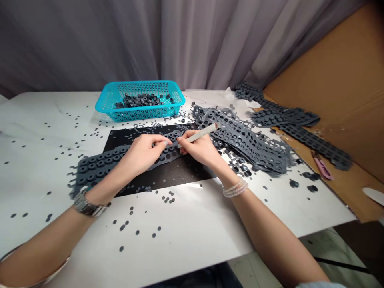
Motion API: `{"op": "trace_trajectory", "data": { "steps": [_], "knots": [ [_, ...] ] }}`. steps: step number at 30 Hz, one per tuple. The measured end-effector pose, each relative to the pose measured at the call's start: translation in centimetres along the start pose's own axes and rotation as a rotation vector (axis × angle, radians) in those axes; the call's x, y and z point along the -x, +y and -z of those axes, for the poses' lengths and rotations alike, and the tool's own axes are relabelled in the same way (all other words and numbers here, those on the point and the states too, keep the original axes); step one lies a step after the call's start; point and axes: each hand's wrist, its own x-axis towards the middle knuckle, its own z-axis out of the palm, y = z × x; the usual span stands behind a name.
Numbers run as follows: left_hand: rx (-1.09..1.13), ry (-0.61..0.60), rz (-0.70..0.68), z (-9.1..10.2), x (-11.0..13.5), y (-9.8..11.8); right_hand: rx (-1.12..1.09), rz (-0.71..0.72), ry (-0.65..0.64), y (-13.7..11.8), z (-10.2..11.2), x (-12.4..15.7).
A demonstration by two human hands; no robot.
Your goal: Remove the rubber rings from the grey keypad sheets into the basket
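Observation:
A grey rubber sheet of moulded rings lies across a black mat in the middle of the white table. My left hand rests on the sheet, fingers curled and pressing its right part down. My right hand is closed round a slim grey stick tool, whose lower tip touches the sheet right beside my left fingertips. A watch sits on my left wrist and a bead bracelet on my right.
A turquoise basket holding loose grey rings stands behind the mat. A heap of punched-out grey sheets lies right of my hands, more strips on brown cardboard beyond. Small round offcuts dot the table. A pink cutter lies at right.

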Motion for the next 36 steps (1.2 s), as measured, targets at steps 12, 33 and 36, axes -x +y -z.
{"op": "trace_trajectory", "data": {
  "steps": [12,33,36],
  "knots": [
    [-0.716,-0.028,-0.160,-1.8,-1.5,0.2,0.069,0.045,-0.003,-0.5,-0.4,0.1],
    [1.236,-0.047,0.576,1.3,1.3,0.6,-0.168,-0.171,0.195,-1.2,0.9,-0.3],
    [1.276,-0.087,0.584,1.0,1.6,0.5,-0.204,-0.182,0.223,-1.3,1.3,-0.3]
  ]
}}
